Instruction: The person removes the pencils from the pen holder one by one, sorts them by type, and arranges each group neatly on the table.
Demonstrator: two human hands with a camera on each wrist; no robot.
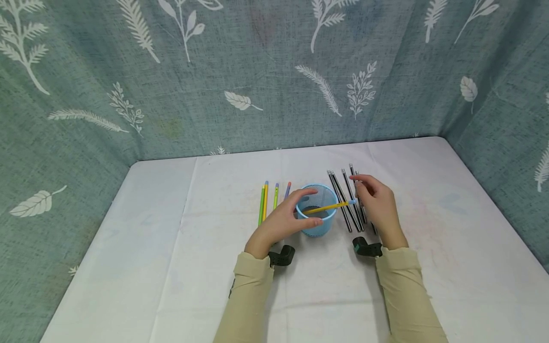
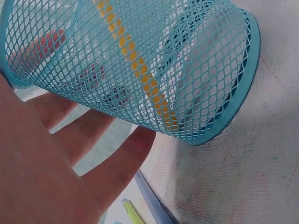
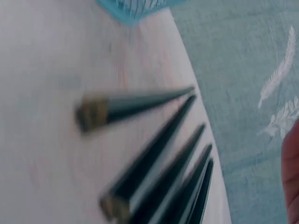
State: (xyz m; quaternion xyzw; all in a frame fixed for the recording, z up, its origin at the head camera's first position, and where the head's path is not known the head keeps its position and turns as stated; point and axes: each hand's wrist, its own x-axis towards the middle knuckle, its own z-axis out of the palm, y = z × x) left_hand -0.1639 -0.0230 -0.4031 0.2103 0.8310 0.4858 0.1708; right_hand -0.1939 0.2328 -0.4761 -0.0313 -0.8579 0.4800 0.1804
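Note:
A light-blue mesh pencil cup [image 1: 316, 229] stands on the white cloth, with my left hand [image 1: 283, 216] gripping it near the rim, thumb on the near side and fingers round the far side. Through the mesh in the left wrist view, a yellow pencil [image 2: 135, 63] slants down inside the cup. Its blue end [image 1: 352, 202] sticks out over the rim to the right. My right hand [image 1: 379, 205] hovers just right of that end, over several black pencils [image 1: 340, 200], with its fingers loosely bent and no pencil between them.
Left of the cup lie a green pencil [image 1: 261, 205], a yellow pencil with a blue end [image 1: 266, 197], a lime pencil [image 1: 276, 195] and a purple pencil with a red end [image 1: 288, 190]. A patterned grey-green curtain [image 1: 266, 128] borders the table [image 1: 214, 267] at the back and sides.

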